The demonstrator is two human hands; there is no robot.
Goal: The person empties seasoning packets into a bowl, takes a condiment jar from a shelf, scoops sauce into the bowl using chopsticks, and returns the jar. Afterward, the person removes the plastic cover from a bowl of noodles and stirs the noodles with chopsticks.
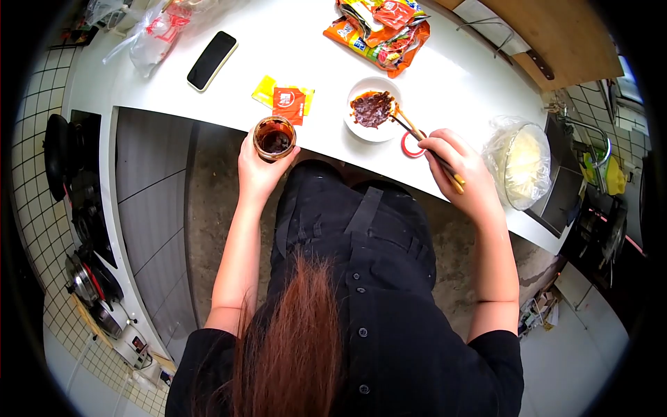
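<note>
Hair (292,347) hangs nearest my camera, bottom centre of the frame. Left of centre, I see the left hand (258,170) wrapped around a jar (275,139), its mouth up. Right of centre, the right hand (462,167) pinches chopsticks (410,124), their tips at the dark sauce (372,109) in the bowl (379,134), upper centre. A phone (212,60) lies upper left.

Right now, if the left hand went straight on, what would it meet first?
Probably the small flat red sachet just beyond the open glass jar in the left hand, though depth is unclear.
</note>
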